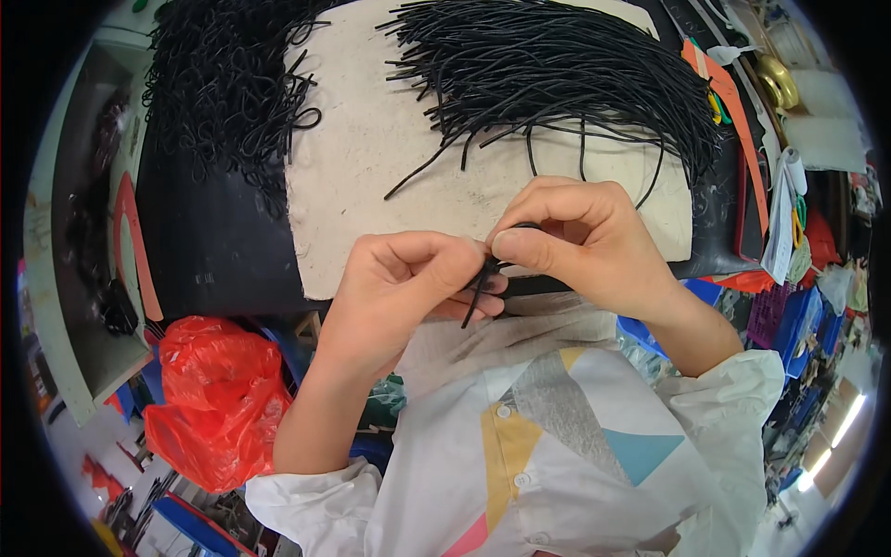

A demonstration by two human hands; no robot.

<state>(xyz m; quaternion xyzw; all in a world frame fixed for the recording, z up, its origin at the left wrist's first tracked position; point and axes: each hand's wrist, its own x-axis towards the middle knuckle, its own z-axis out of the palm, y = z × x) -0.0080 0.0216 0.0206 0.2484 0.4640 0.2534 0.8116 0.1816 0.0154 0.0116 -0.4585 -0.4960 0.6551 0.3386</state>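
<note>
Both hands, left hand [401,288] and right hand [575,237], pinch one black cord [481,283] (its middle hidden by fingers).

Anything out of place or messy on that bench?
Nothing damaged. A few loose black cords stray from the straight bundle across the beige mat. Both hands pinch one cord.

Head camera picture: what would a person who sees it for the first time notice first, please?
First, the two bare hands meeting in the middle: the left hand and the right hand pinch one short black cord between their fingertips. Behind them, on a pale mat, lies a large fan of straight black cords at the upper right, and a heap of looped black cords at the upper left. A bright red plastic bag stands out at the lower left.
</note>
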